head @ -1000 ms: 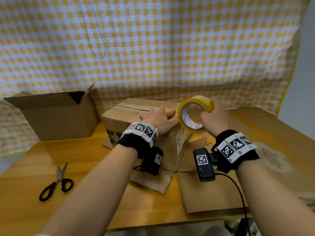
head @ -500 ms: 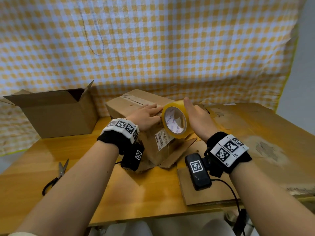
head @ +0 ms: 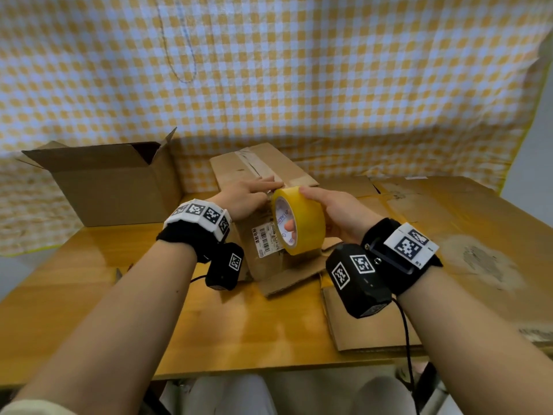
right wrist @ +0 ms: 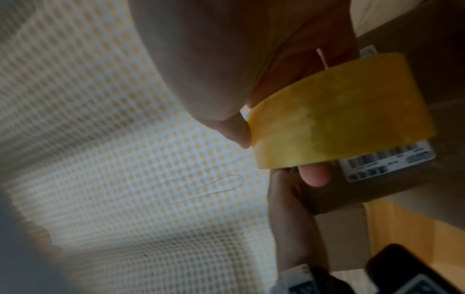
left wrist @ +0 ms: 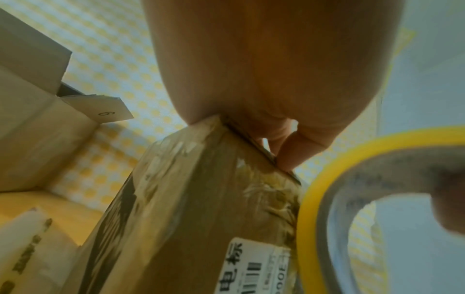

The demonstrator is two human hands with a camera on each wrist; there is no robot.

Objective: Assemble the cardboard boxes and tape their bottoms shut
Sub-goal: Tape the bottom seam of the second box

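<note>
Cardboard box [head: 263,175] tilted, seam running away; left hand [head: 248,197] flat on it, right hand [head: 341,214] grips tape roll [head: 299,223]

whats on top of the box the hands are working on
Old tape strips run along its top seam, and the left hand presses flat there beside the tape roll, held by the right hand. The seam under the fingers is hidden.

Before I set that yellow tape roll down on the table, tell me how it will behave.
The tape roll is a round hoop, so stood on its rim it would probably roll; laid flat it should stay. Its thick wound band looks stiff, unlikely to crush. The right hand holds it with a finger through the core, suggesting it is light.
</note>
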